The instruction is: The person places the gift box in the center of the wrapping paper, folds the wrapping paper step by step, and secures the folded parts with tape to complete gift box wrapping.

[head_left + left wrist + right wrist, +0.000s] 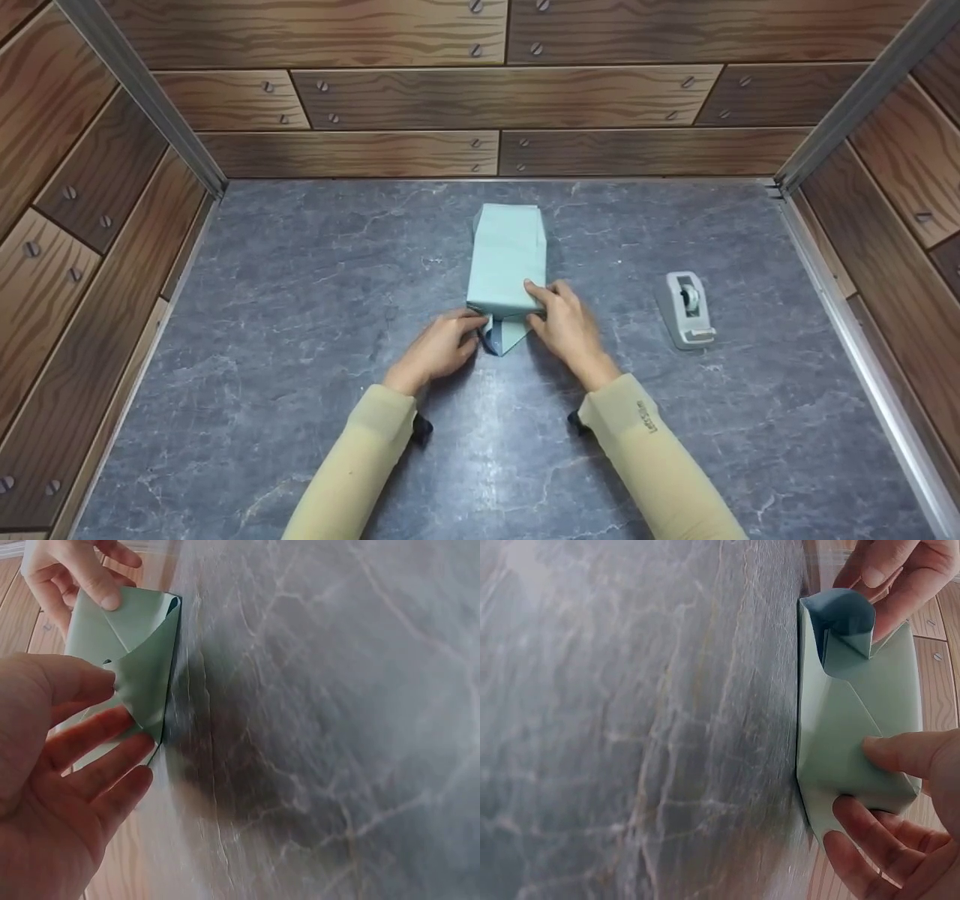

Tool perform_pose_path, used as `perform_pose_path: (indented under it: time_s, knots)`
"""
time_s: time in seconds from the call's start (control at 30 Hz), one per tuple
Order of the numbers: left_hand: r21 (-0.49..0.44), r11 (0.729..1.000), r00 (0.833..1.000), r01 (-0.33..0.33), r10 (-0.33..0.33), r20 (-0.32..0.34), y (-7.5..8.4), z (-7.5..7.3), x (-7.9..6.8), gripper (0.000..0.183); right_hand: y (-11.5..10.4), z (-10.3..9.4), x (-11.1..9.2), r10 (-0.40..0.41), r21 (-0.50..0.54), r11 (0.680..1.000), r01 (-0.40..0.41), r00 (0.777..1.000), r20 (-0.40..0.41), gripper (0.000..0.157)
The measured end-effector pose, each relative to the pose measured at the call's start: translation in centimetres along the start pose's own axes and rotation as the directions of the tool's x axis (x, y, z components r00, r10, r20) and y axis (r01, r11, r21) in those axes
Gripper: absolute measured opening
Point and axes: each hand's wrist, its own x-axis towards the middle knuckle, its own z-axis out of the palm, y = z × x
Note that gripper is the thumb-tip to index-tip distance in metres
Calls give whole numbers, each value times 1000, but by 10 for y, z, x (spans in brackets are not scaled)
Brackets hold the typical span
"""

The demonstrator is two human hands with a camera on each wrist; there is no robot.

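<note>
A box wrapped in pale green paper [507, 255] lies lengthwise on the grey marbled surface, its near end towards me. From that end a pointed paper flap [516, 334] sticks out, partly curled so its bluish inner side shows. At the flap's left edge my left hand [442, 345] pinches the paper with its fingertips; its lower fingers [124, 791] are spread beside the fold. My right hand [568, 324] grips the near right corner of the package, with the thumb [892, 752] pressed against the paper and the other fingers bent around the side.
A grey tape dispenser [681, 319] with a roll in it stands to the right of the package. Wood-patterned walls [506, 97] enclose the surface at the back and both sides, with metal rails [862, 360] along the corners and edges.
</note>
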Motion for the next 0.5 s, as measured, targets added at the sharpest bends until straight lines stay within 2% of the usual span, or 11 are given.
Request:
perform_pose_path:
  time_s: [0.17,0.33,0.5]
  knots:
    - [-4,1000,999,15,-15,35,3,0,-2,41,0,-1,0,-13,-7,1000,13,1000,-13,59]
    - [14,1000,1000,-14,14,13,6,2,-6,35,0,0,0,-8,-25,1000,8,1000,-24,59]
    - [-14,1000,1000,-22,22,3,8,4,-9,36,0,0,-1,-10,-55,998,9,1000,-27,59]
